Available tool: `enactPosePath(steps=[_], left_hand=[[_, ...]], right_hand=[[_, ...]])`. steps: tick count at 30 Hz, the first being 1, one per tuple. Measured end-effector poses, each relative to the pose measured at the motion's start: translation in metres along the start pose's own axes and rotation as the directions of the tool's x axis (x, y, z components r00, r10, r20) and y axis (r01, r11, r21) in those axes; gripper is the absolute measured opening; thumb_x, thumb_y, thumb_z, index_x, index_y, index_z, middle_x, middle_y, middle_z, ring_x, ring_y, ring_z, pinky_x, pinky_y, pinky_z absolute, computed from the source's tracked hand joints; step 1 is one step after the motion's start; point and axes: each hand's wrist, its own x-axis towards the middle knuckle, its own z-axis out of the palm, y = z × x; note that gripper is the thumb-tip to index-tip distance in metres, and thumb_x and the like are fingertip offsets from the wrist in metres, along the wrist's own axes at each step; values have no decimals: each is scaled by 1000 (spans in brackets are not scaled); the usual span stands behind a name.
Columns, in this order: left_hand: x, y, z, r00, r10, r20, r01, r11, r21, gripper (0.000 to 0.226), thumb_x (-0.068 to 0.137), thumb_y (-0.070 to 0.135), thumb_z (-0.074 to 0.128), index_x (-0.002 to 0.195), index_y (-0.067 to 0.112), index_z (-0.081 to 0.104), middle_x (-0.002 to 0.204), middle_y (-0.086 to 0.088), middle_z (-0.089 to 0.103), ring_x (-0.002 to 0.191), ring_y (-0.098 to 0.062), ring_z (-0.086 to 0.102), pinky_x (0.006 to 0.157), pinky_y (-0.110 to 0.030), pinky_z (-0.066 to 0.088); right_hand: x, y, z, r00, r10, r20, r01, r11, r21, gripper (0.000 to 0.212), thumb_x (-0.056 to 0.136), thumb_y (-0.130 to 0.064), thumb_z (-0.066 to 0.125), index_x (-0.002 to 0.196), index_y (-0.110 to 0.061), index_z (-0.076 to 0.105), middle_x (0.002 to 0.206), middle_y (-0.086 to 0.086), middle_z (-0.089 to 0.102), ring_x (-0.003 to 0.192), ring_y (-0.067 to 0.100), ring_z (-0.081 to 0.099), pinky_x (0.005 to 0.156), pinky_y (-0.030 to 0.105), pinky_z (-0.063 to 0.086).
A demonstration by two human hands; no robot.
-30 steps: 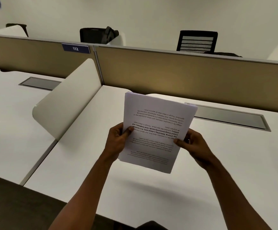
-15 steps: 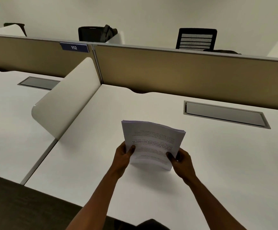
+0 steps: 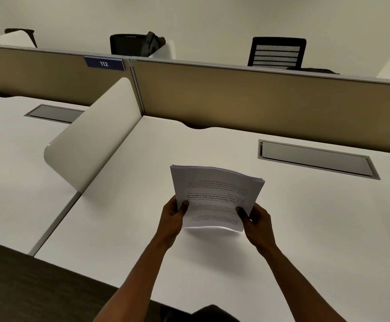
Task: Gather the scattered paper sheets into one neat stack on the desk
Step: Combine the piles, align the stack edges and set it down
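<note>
A stack of white printed paper sheets (image 3: 216, 194) stands tilted on the white desk (image 3: 305, 228), its lower edge touching or just above the surface. My left hand (image 3: 173, 214) grips the stack's left side with the thumb on the front sheet. My right hand (image 3: 254, 219) grips the right side the same way. The upper part of the stack bows slightly away from me. The printed text reads upside down from here.
A white curved side divider (image 3: 91, 138) rises at the desk's left. A tan partition (image 3: 247, 98) with a "112" label (image 3: 104, 63) runs along the back. A grey cable hatch (image 3: 314, 158) is set into the desk at right. Black chairs (image 3: 276, 52) stand beyond.
Both hands have lowered the stack from chest height down to the desk, with its bottom edge now at the surface. The grip on both sides stays the same.
</note>
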Motion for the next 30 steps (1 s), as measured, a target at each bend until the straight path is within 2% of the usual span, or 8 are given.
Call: enactPosePath(steps=[5, 12, 15, 18, 20, 25, 27, 30], left_hand=[[-3, -4, 2, 1000, -21, 9, 21, 998, 52, 30, 98, 27, 52, 126, 21, 61, 119, -3, 71, 113, -23, 65, 96, -37, 54], [-6, -4, -2, 998, -55, 15, 55, 998, 1, 27, 103, 16, 48, 127, 20, 60, 121, -1, 70, 112, -20, 65, 84, -25, 57], [-6, -1, -6, 996, -75, 46, 74, 997, 29, 29, 100, 24, 54, 128, 24, 60, 123, 0, 69, 119, -23, 64, 97, -36, 55], [-4, 20, -12, 995, -5, -99, 19, 989, 145, 48, 91, 33, 68, 136, 31, 50, 132, 2, 62, 123, -21, 59, 97, -32, 51], [-1, 46, -16, 970, 164, -180, -98, 940, 328, 74, 84, 41, 74, 147, 28, 38, 146, 4, 49, 132, -13, 48, 106, -30, 44], [3, 115, -20, 860, 492, -136, -237, 620, 748, 130, 68, 67, 72, 158, 18, -8, 167, 2, -6, 154, -13, -6, 123, -30, 5], [4, 138, -21, 854, 518, -52, -309, 585, 750, 127, 67, 68, 71, 158, 21, -4, 167, 4, -2, 154, -14, -3, 123, -30, 6], [9, 164, -19, 877, 452, 164, -412, 530, 741, 106, 70, 59, 78, 156, 30, 22, 159, 4, 35, 149, -14, 27, 119, -37, 25]], right_hand=[[-6, 10, 5, 999, 38, 16, -38, 999, -29, 17, 95, -18, 61, 110, -24, 64, 103, -11, 70, 95, 12, 67, 73, 13, 53], [3, -14, -9, 992, -105, 75, 118, 974, -192, 20, 93, -14, 62, 109, -26, 68, 95, -14, 70, 85, 7, 67, 69, 13, 52], [18, -37, -24, 971, -189, 145, 228, 916, -331, 20, 89, -12, 65, 103, -24, 72, 88, -10, 74, 77, 8, 68, 68, 25, 53], [34, -63, -39, 945, -177, 276, 283, 863, -418, 15, 87, -16, 66, 94, -27, 73, 84, -8, 75, 76, 13, 69, 70, 33, 55], [42, -78, -48, 926, -165, 341, 318, 828, -462, 14, 87, -17, 66, 92, -28, 73, 84, -6, 75, 75, 15, 68, 70, 36, 55], [58, -117, -59, 907, -206, 367, 368, 812, -453, 20, 87, -14, 68, 103, -22, 75, 92, -5, 74, 79, 17, 68, 72, 32, 53], [63, -130, -61, 881, -232, 412, 430, 757, -493, 15, 85, -12, 67, 94, -22, 76, 86, -6, 73, 75, 18, 66, 68, 33, 51], [65, -143, -61, 846, -187, 500, 472, 698, -538, 15, 87, -16, 65, 84, -29, 72, 82, -10, 71, 73, 14, 65, 62, 29, 50]])
